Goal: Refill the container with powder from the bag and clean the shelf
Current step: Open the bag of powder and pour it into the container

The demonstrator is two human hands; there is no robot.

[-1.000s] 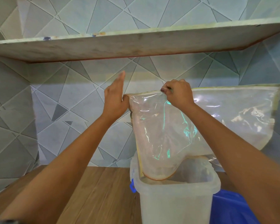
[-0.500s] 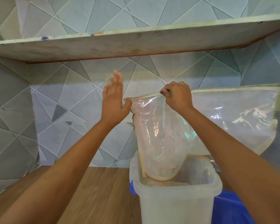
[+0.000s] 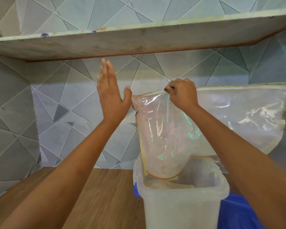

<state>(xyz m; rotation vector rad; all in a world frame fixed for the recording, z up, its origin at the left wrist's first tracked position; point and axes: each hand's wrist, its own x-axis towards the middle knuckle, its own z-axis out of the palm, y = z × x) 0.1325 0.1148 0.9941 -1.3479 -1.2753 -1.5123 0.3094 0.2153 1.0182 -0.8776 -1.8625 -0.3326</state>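
A large clear plastic bag [image 3: 229,123] hangs upside down, its mouth down inside a translucent white container [image 3: 180,210] on the wooden shelf [image 3: 96,200]. My right hand [image 3: 182,94] pinches the bag's upper edge and holds it up. My left hand [image 3: 111,95] is flat, fingers together and pointing up, just left of the bag's corner, its thumb close to the plastic. Pale powder lies in the container under the bag's mouth.
An upper shelf board [image 3: 139,40] runs overhead, close above my left fingertips. A blue lid or object [image 3: 236,210] sits right of the container. A tiled wall [image 3: 64,116] stands behind.
My left hand has drawn back from the bag's corner, leftward and slightly up, and now stands apart from it. The right hand keeps its pinch on the bag.
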